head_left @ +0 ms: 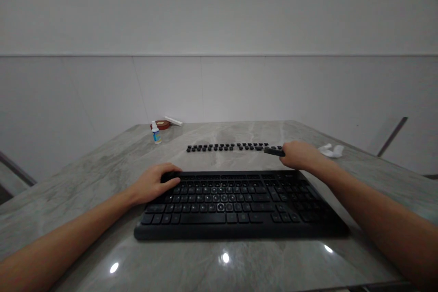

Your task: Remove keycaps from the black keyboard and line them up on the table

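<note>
A black keyboard (219, 232) lies flat on the marbled grey table, its upper rows showing bare key places. At its upper left corner my left hand (159, 183) grips the edge, thumb on the top face and fingers over the back. My right hand (296, 154) is closed around a slim black tool (273, 151), whose kind I cannot make out. The tool points left, just beyond the keyboard's back edge. Loose black keycaps (219, 148) stand in two rows behind the keyboard, and the tool is at their right end.
A small white bottle with a blue label (156, 134) stands at the back left. Behind it are a reddish-brown item (163, 124) and a flat white piece (174, 121). Crumpled white tissue (331, 151) lies right of my right hand. A pale wall (222, 89) rises behind the table.
</note>
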`<action>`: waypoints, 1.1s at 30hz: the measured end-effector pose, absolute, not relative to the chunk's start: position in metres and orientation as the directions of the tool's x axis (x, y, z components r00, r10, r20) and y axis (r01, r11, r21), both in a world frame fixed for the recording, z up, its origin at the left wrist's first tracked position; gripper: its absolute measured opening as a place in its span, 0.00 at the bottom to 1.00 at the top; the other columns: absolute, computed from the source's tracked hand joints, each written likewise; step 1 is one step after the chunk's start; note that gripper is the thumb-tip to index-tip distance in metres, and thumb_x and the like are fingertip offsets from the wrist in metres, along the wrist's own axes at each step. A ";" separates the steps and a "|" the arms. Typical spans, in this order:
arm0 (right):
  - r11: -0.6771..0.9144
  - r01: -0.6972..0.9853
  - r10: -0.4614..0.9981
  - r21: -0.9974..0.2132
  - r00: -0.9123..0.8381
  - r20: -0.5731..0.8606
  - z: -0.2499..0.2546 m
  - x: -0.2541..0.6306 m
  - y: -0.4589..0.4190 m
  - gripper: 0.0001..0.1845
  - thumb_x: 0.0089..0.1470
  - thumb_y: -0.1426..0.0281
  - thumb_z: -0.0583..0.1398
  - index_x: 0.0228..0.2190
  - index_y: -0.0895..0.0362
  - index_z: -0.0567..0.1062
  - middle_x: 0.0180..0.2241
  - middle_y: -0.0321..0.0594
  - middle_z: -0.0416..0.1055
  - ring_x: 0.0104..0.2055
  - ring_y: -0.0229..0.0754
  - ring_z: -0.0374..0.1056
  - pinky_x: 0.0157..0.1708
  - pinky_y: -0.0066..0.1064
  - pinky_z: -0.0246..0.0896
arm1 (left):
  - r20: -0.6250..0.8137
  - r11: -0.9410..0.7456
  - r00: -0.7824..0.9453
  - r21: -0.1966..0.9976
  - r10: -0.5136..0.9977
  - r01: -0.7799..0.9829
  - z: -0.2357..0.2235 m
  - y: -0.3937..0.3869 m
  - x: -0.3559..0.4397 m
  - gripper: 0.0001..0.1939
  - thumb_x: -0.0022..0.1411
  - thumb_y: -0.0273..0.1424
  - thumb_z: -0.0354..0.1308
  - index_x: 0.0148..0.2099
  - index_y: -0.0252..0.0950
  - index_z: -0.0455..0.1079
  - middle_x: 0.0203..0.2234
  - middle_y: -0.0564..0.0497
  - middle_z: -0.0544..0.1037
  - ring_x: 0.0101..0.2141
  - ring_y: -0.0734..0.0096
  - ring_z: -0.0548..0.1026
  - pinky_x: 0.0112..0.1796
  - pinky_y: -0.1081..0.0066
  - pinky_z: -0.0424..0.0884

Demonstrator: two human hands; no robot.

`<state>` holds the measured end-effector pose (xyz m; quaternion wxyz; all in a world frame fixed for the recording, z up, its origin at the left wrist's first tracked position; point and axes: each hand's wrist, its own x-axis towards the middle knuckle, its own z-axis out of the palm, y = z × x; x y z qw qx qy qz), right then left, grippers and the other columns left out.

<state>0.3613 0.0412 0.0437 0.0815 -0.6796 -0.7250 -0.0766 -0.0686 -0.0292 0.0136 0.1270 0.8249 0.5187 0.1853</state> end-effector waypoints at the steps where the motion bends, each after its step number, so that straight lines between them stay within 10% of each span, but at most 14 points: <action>1: 0.038 0.999 0.961 0.002 -0.037 0.275 0.051 0.351 0.037 0.14 0.47 0.64 0.58 0.25 0.62 0.79 0.24 0.53 0.74 0.27 0.48 0.70 0.27 0.34 0.58 | 0.174 -0.448 0.414 0.398 0.894 0.801 0.014 -0.029 -0.067 0.19 0.62 0.41 0.51 0.49 0.37 0.73 0.45 0.47 0.77 0.45 0.60 0.73 0.50 0.64 0.65; 4: 0.134 0.967 0.877 -0.216 -0.015 0.480 0.075 0.301 0.021 0.26 0.56 0.55 0.52 0.23 0.60 0.78 0.22 0.50 0.72 0.26 0.45 0.68 0.26 0.33 0.55 | 0.159 -0.490 0.468 0.401 0.869 0.774 0.017 -0.030 -0.066 0.19 0.64 0.39 0.50 0.52 0.37 0.73 0.43 0.47 0.76 0.43 0.62 0.73 0.48 0.65 0.65; 8: 0.533 0.618 0.842 -0.578 -0.319 0.436 0.089 0.211 -0.005 0.30 0.58 0.50 0.50 0.20 0.59 0.74 0.21 0.40 0.68 0.25 0.38 0.63 0.27 0.30 0.55 | 0.092 -0.502 0.516 0.426 0.852 0.753 0.023 -0.032 -0.070 0.20 0.66 0.39 0.49 0.55 0.40 0.71 0.37 0.49 0.76 0.38 0.66 0.73 0.43 0.69 0.66; 12: 0.515 0.286 0.805 -0.808 -0.487 0.340 0.071 0.133 -0.021 0.30 0.58 0.49 0.50 0.21 0.60 0.73 0.21 0.38 0.68 0.25 0.36 0.62 0.28 0.28 0.56 | 0.092 -0.518 0.546 0.476 0.833 0.711 0.025 -0.029 -0.081 0.16 0.64 0.37 0.52 0.47 0.38 0.76 0.35 0.49 0.76 0.33 0.70 0.73 0.32 0.75 0.67; 22: 0.277 -0.070 0.748 -0.958 -0.610 0.261 0.012 0.077 -0.016 0.29 0.56 0.47 0.51 0.23 0.59 0.69 0.14 0.32 0.62 0.13 0.31 0.58 0.12 0.21 0.54 | -0.068 -0.355 0.621 0.769 0.781 0.531 0.047 -0.031 -0.112 0.13 0.49 0.23 0.52 0.37 0.31 0.74 0.21 0.55 0.72 0.14 0.83 0.59 0.15 0.81 0.56; 33: 0.529 0.012 0.651 -0.848 -0.647 0.397 0.018 0.095 -0.029 0.18 0.56 0.58 0.57 0.24 0.59 0.73 0.20 0.35 0.68 0.20 0.31 0.63 0.19 0.22 0.57 | -0.012 -0.487 0.672 0.679 0.741 0.549 0.046 -0.039 -0.101 0.07 0.56 0.31 0.59 0.33 0.30 0.73 0.20 0.56 0.67 0.23 0.78 0.62 0.24 0.79 0.58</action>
